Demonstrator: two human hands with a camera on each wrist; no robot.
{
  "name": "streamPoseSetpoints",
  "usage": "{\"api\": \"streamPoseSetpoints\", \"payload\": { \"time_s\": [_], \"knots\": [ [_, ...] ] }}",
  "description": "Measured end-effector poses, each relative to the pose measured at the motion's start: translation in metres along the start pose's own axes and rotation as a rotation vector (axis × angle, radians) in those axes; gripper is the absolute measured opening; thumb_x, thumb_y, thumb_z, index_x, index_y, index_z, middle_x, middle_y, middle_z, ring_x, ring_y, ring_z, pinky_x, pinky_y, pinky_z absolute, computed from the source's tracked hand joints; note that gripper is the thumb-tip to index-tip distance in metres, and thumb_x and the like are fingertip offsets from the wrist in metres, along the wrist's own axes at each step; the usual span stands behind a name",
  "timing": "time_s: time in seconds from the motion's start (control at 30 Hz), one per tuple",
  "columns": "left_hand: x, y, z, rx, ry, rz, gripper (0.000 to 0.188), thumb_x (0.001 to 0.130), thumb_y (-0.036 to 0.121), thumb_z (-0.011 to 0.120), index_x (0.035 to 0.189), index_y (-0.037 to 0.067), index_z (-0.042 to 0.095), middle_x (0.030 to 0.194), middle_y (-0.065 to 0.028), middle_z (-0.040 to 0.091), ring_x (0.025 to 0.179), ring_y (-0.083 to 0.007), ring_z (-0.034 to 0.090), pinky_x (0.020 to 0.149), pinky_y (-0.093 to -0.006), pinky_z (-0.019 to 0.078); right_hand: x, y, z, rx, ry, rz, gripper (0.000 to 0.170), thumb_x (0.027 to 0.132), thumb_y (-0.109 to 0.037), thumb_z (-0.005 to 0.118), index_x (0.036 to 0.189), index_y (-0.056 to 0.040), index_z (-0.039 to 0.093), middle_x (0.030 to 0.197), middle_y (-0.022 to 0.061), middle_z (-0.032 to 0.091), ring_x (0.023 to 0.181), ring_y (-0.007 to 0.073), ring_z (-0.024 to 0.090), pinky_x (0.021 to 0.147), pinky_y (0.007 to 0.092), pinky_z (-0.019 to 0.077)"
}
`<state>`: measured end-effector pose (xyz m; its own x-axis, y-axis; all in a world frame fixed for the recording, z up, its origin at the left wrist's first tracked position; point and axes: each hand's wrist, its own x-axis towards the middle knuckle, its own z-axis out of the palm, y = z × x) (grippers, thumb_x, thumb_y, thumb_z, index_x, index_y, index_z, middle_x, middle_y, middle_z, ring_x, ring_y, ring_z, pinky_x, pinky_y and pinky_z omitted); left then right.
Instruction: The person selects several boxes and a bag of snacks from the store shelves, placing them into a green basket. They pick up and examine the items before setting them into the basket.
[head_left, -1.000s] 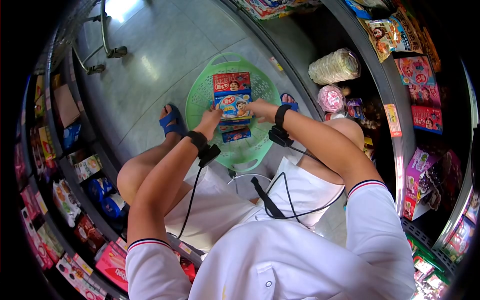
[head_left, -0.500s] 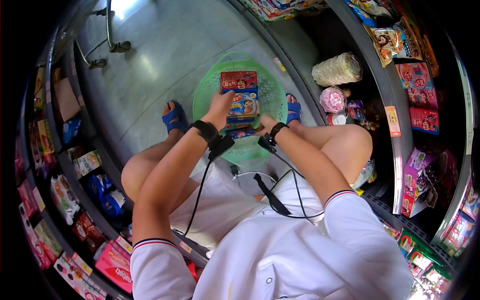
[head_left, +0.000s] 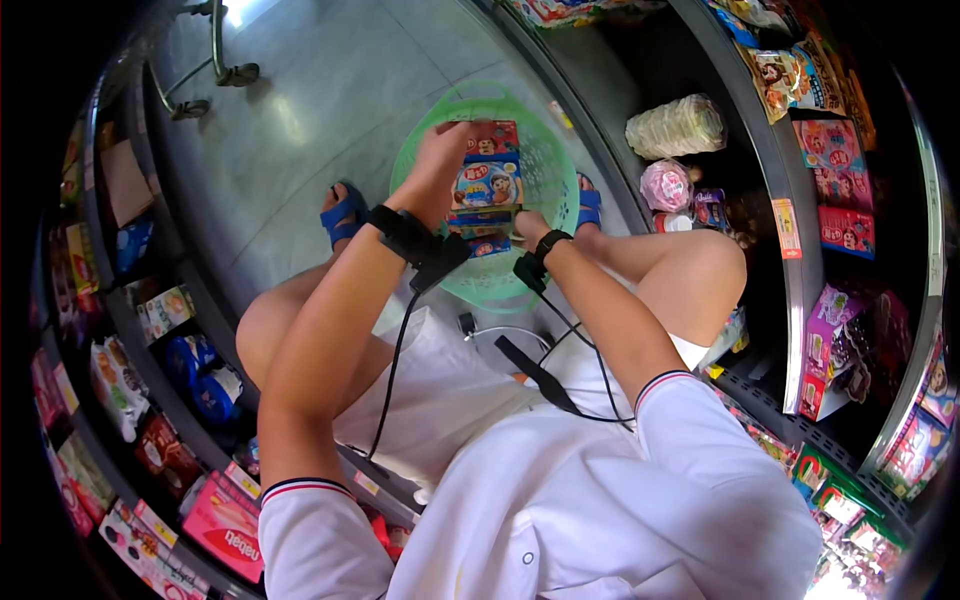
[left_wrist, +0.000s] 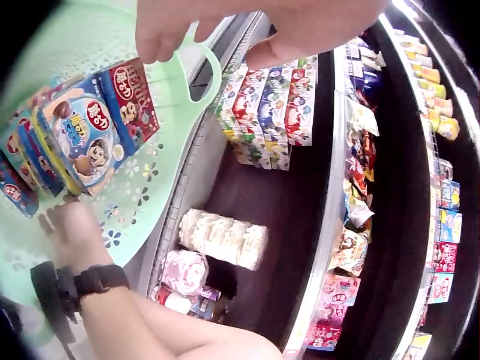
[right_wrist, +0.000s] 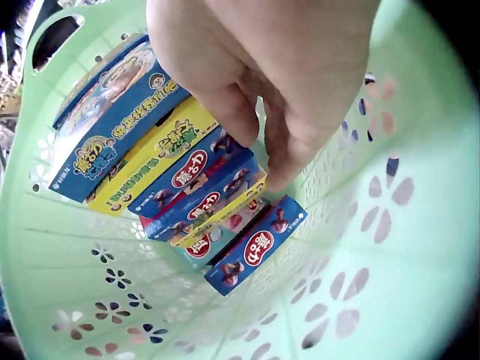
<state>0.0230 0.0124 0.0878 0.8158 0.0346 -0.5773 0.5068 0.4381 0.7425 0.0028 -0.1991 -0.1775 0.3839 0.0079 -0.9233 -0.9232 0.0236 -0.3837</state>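
A green plastic basket [head_left: 566, 185] with flower-shaped holes stands on the floor between the person's feet. In it, several small snack boxes stand in a row; a blue box [head_left: 486, 186] lies leaning next to a red box [head_left: 495, 140] at the far end. My left hand [head_left: 436, 168] is over the basket's left side, fingertips right at the red box; in the left wrist view its fingers hang loosely with nothing between them and the thumb. My right hand [right_wrist: 277, 75] has its fingertips against the right ends of the blue and yellow boxes [right_wrist: 172, 146], bent a little.
Shelves with packaged snacks [head_left: 835, 150] rise on the right, and a lower shelf there bears a wrapped white roll [head_left: 676, 127]. More shelves with snack packs [head_left: 225, 520] line the left. A wheeled cart leg [head_left: 238, 74] stands at the far left. Cables hang from both wrists.
My left hand has moved away from me, from the blue box's left side up to the red box. My right hand has dropped lower along the row's right side, then risen slightly.
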Motion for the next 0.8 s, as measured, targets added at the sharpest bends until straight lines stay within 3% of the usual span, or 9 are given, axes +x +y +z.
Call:
{"api": "streamPoseSetpoints", "payload": {
  "time_s": [0.03,0.17,0.23,0.3,0.37,0.47,0.57,0.8],
  "knots": [
    [0.006,0.000,-0.003,-0.011,-0.018,-0.044,0.031,0.089,0.024,0.050,0.113,0.005,0.055,0.110,-0.0035,0.060,0.106,-0.0167,0.051,0.098,-0.0353,0.0321,-0.002,0.002,0.000,-0.019,-0.016,-0.038,0.023,0.093,-0.006,0.037,0.112,-0.0067,0.050,0.106,0.0104,0.054,0.097,0.0258,0.054,0.085,0.0470,0.0465],
    [0.003,0.008,-0.005,0.014,-0.046,-0.020,0.031,0.091,0.028,0.050,0.114,0.008,0.055,0.114,-0.0024,0.058,0.114,-0.0156,0.047,0.100,-0.0332,0.0302,-0.027,-0.001,0.008,-0.061,-0.098,-0.185,0.032,0.091,-0.007,0.040,0.122,-0.0085,0.049,0.112,0.0081,0.055,0.104,0.0240,0.053,0.089,0.0492,0.0435],
    [-0.001,0.010,-0.005,0.005,-0.021,-0.023,0.031,0.091,0.029,0.050,0.114,0.008,0.056,0.116,-0.0021,0.057,0.115,-0.0154,0.047,0.099,-0.0333,0.0305,0.010,0.014,0.001,-0.245,-0.152,-0.277,0.032,0.091,-0.006,0.041,0.122,-0.0055,0.048,0.113,0.0107,0.057,0.106,0.0253,0.054,0.090,0.0484,0.0442],
    [-0.004,0.012,-0.006,-0.010,-0.026,-0.016,0.031,0.092,0.030,0.050,0.113,0.008,0.056,0.117,-0.0018,0.056,0.115,-0.0152,0.047,0.099,-0.0330,0.0309,0.029,0.014,0.001,-0.136,-0.216,-0.192,0.032,0.090,-0.006,0.041,0.121,-0.0018,0.048,0.114,0.0138,0.057,0.108,0.0266,0.055,0.091,0.0470,0.0446],
    [-0.005,0.012,-0.010,-0.030,-0.064,-0.004,0.030,0.092,0.029,0.050,0.113,0.008,0.056,0.117,-0.0016,0.056,0.114,-0.0149,0.048,0.098,-0.0324,0.0314,0.041,0.016,0.003,0.268,-0.277,0.075,0.032,0.090,-0.005,0.040,0.119,0.0024,0.049,0.115,0.0175,0.057,0.109,0.0280,0.055,0.093,0.0449,0.0447],
    [-0.002,0.013,-0.012,-0.020,-0.056,-0.020,0.030,0.092,0.030,0.051,0.112,0.008,0.056,0.115,-0.0013,0.056,0.112,-0.0149,0.048,0.097,-0.0318,0.0323,0.033,0.015,0.007,0.294,-0.243,0.079,0.029,0.091,-0.007,0.040,0.114,0.0058,0.051,0.116,0.0217,0.057,0.112,0.0292,0.053,0.095,0.0418,0.0440],
    [-0.013,0.021,-0.008,-0.045,-0.056,-0.017,0.030,0.092,0.030,0.052,0.111,0.008,0.056,0.113,-0.0010,0.055,0.110,-0.0148,0.048,0.096,-0.0314,0.0331,0.018,0.014,0.004,0.292,-0.304,0.063,0.025,0.094,-0.017,0.042,0.111,-0.0035,0.054,0.108,0.0139,0.057,0.104,0.0264,0.053,0.093,0.0458,0.0429],
    [-0.005,0.017,-0.010,-0.014,-0.040,0.005,0.031,0.092,0.031,0.054,0.112,0.007,0.055,0.115,-0.0015,0.055,0.110,-0.0143,0.048,0.096,-0.0312,0.0338,-0.001,0.011,0.011,0.231,-0.327,-0.036,0.026,0.094,-0.014,0.040,0.112,-0.0010,0.053,0.109,0.0153,0.057,0.110,0.0289,0.050,0.099,0.0483,0.0386]
  ]
}}
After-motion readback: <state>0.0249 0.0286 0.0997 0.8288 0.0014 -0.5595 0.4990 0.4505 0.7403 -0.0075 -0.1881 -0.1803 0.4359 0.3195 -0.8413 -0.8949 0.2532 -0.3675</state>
